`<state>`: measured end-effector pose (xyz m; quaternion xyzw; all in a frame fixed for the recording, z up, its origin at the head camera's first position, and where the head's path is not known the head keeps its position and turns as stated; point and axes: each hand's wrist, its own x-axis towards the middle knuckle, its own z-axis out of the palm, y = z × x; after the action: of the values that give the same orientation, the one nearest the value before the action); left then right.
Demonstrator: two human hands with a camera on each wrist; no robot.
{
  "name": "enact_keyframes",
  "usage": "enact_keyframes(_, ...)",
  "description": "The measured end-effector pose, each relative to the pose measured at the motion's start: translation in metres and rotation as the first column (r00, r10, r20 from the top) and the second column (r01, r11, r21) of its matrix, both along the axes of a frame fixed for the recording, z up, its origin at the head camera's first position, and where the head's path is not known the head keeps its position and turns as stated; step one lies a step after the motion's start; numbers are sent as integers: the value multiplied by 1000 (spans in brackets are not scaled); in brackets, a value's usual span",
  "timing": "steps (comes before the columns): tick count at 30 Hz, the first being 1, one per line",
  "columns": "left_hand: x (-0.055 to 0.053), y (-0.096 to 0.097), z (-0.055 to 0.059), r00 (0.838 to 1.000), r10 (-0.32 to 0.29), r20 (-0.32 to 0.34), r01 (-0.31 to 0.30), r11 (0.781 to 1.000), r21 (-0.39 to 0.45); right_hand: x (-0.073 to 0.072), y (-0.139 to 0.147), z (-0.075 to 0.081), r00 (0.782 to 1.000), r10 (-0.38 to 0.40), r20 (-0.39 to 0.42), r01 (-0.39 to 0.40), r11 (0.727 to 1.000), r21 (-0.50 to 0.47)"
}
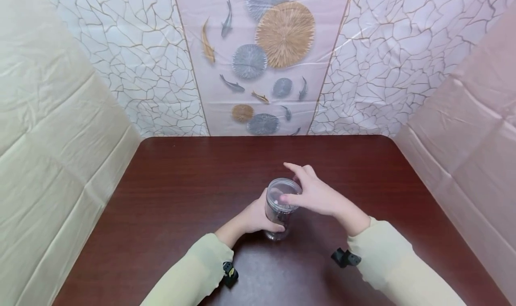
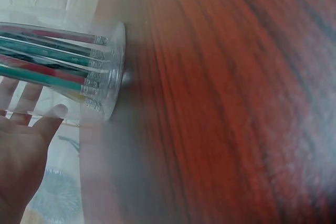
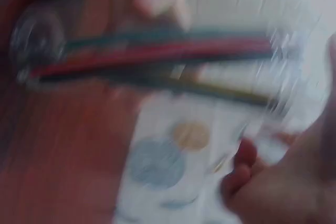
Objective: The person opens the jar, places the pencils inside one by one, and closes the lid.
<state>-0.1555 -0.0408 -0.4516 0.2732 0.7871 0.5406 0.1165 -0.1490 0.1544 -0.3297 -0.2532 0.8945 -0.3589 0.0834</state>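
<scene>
A clear, round jar [image 1: 276, 232] with a clear lid [image 1: 284, 186] stands roughly upright near the middle of the table. Through its wall in the left wrist view, several pencils [image 2: 58, 65] in red, green and dark colours show, with metal bands at their lower ends. My left hand [image 1: 258, 214] grips the jar's side, thumb across the near face. Over the lid hovers my right hand [image 1: 318, 197], index finger stretched out and thumb above the lid's top; whether it touches is unclear. The right wrist view is blurred, with the pencils [image 3: 173, 59] visible.
A dark red-brown wooden table [image 1: 181, 180] lies under the jar. Pale cloth walls [image 1: 52, 153] close in its left and right sides. A patterned backdrop [image 1: 266, 91] with fish and round leaf shapes hangs behind the far edge.
</scene>
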Motion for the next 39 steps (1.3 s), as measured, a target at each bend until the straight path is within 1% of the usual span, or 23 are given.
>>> enact_keyframes(2, -1, 0, -1, 1000, -5, -3, 5, 1000, -3, -10, 9, -6, 993, 121, -8, -121, 990, -71)
enact_keyframes(4, -1, -1, -1, 1000, -10, -3, 10, 1000, 8, -19, 13, -13, 970, 245, -8, -244, 960, -138)
enact_keyframes(6, 0, -2, -1, 1000, -6, -6, 6, 1000, 8, -23, 12, -20, 948, 319, 5, -313, 932, -185)
enact_keyframes(7, 0, -2, -1, 1000, -2, -13, 2, 1000, 1, -23, 10, -22, 945, 328, 10, -320, 927, -195)
enact_keyframes(8, 0, -1, 0, 1000, 2, -14, -2, 1000, -4, -21, 8, -22, 949, 314, 17, -304, 932, -199)
enact_keyframes(10, 0, 0, 1, 1000, 15, -24, -16, 1000, -27, -14, 1, -22, 971, 238, 20, -229, 953, -198)
enact_keyframes(12, 1, 1, 3, 999, 32, -33, -34, 998, -45, -3, -7, -18, 994, 107, 20, -102, 979, -175)
enact_keyframes(13, 1, 1, 4, 998, 42, -42, -44, 998, -52, 3, -11, -15, 999, 36, 21, -32, 987, -160)
enact_keyframes(15, 2, 1, 6, 997, 63, -50, -66, 996, -61, 13, -20, -11, 995, -93, 30, 96, 988, -125)
enact_keyframes(17, 2, 1, 8, 996, 79, -50, -83, 994, -68, 21, -26, -7, 980, -189, 53, 193, 977, -87)
enact_keyframes(18, 2, 1, 8, 995, 85, -44, -88, 993, -74, 23, -28, -6, 975, -214, 62, 218, 973, -71)
enact_keyframes(20, 2, 1, 8, 996, 88, -27, -90, 992, -89, 24, -28, -5, 971, -221, 94, 226, 973, -51)
enact_keyframes(22, 2, 1, 6, 997, 82, -16, -83, 991, -101, 22, -22, -6, 972, -191, 139, 202, 977, -65)
enact_keyframes(23, 1, 1, 5, 997, 75, -10, -76, 992, -101, 19, -18, -7, 974, -158, 161, 174, 980, -92)
enact_keyframes(24, 1, 1, 4, 998, 70, -4, -70, 992, -102, 16, -13, -8, 977, -120, 177, 143, 982, -122)
enact_keyframes(26, 0, 0, 1, 998, 54, -9, -55, 994, -96, 7, -4, -13, 984, -1, 178, 39, 978, -207)
enact_keyframes(28, -2, -1, -1, 999, 35, -8, -36, 997, -72, -4, 4, -19, 981, 140, 135, -99, 957, -273)
enact_keyframes(30, -3, -1, -2, 1000, 17, -9, -18, 998, -54, -15, 8, -26, 961, 271, 63, -241, 924, -295)
enact_keyframes(32, -3, -1, -3, 1000, 0, -8, 0, 1000, -31, -23, 8, -32, 936, 353, 11, -333, 894, -300)
enact_keyframes(34, -3, -1, -2, 1000, -9, -10, 9, 1000, -28, -25, 6, -34, 929, 371, -3, -357, 890, -283)
enact_keyframes(35, -2, 0, -1, 1000, -6, -15, 6, 999, -42, -25, 4, -33, 933, 360, -2, -346, 896, -276)
enact_keyframes(37, -1, 0, 0, 1000, 14, -24, -16, 997, -73, -20, 1, -31, 952, 307, 13, -292, 916, -275)
enact_keyframes(39, 1, 0, 2, 998, 51, -35, -54, 993, -101, -12, -4, -27, 975, 219, 25, -205, 943, -262)
